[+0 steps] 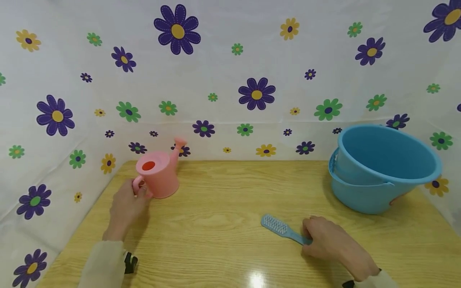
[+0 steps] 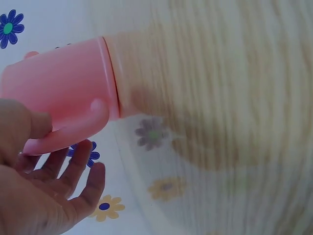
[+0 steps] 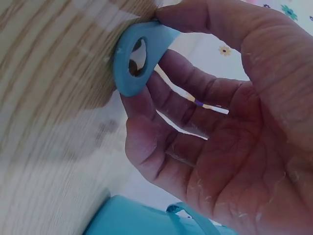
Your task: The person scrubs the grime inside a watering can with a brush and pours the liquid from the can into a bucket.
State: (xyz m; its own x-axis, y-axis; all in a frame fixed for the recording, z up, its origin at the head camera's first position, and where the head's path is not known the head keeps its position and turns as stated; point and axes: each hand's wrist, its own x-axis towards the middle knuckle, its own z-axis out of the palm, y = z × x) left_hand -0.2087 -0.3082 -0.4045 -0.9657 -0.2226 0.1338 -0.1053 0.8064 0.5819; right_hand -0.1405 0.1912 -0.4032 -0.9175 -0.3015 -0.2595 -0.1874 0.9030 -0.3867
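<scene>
On the left of the table, a pink watering can [image 1: 160, 182] stands upright with its spout toward the back wall. My left hand [image 1: 124, 208] is at its handle. In the left wrist view the thumb lies over the pink handle [image 2: 80, 128] and the fingers curl loosely around its other side. A blue brush [image 1: 275, 225] with pale bristles facing up lies right of the middle. My right hand [image 1: 327, 242] pinches its handle between thumb and fingers. The handle's end, with a hanging hole [image 3: 122, 73], shows close up in the right wrist view, right at the wood.
A large blue bucket [image 1: 363, 196] stands at the back right, its carrying handle lowered against the side. Wood-grained table [image 1: 212, 208] lies between the watering can and the brush. A white flowered cloth [image 1: 216, 72] surrounds the back and sides.
</scene>
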